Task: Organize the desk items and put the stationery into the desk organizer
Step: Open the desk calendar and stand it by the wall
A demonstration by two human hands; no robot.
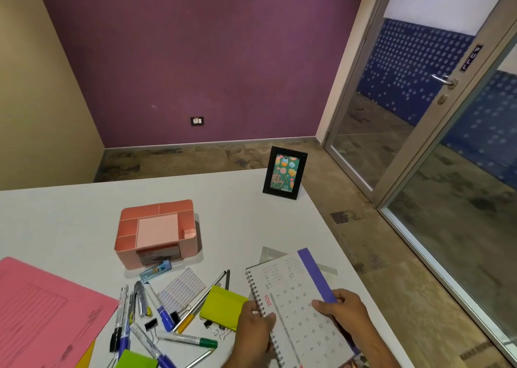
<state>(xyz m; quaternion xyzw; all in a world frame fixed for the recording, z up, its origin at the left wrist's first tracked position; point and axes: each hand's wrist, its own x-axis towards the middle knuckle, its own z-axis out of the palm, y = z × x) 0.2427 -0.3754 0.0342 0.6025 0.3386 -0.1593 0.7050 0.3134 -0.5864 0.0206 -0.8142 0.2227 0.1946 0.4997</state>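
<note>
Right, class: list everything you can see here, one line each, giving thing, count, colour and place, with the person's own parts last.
desk: one, white, fills the lower view
desk organizer: one, salmon pink, middle of desk
photo frame: one, black, upright at far right edge
folder: one, pink, near left
markers and pens: a loose pile, blue, green, yellow, near centre
sticky pad: one, lime green, beside the calendar
binder clips: several, black, among the pens
calendar: one, white, spiral-bound, held
left hand: grips the spiral edge
right hand: grips the far edge

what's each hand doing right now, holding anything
Left hand: grips the spiral-bound edge of the desk calendar.
Right hand: grips the calendar's right edge, by its purple strip.
</note>
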